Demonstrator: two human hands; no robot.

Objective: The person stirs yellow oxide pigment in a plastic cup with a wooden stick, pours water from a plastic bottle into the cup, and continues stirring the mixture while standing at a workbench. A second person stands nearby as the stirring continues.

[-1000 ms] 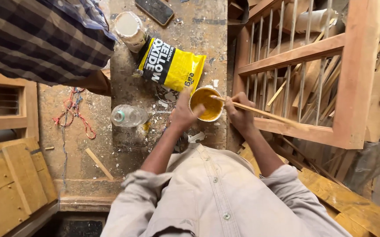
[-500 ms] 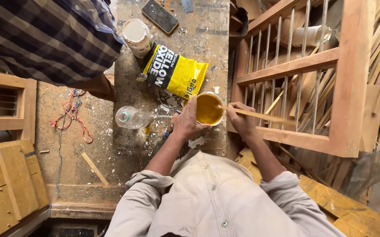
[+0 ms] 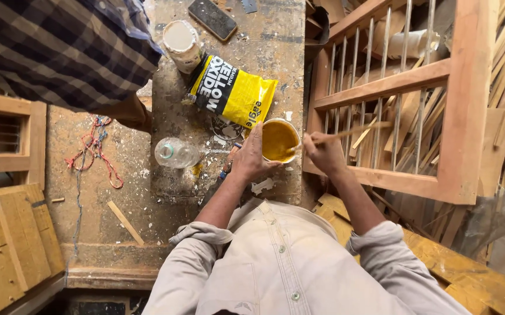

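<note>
While the left hand [image 3: 251, 160] grips the small bowl [image 3: 279, 140] by its near rim, the bowl stays above the right edge of the desk [image 3: 264, 70], and it is full of a thick yellow paste. The right hand [image 3: 324, 153] is closed around a thin wooden stick [image 3: 346, 133], and the near end of the stick goes down into the paste at the right side of the bowl. The far end of the stick points to the right, in front of the wooden frame [image 3: 433, 76] with its thin metal bars.

Just beside the bowl, to the upper left, a yellow and black bag [image 3: 229, 90] lies flat on the desk. Behind the bag stands a round pot [image 3: 181, 42] with a pale lid, and further back lies a dark phone [image 3: 213, 18]. Left of the left hand, a clear plastic bottle [image 3: 175, 153] lies on its side. A red and blue cord [image 3: 96, 150] lies loose on the lower surface at the left, well apart from the bowl. Another person in a checked shirt [image 3: 60, 49] leans in from the upper left corner.
</note>
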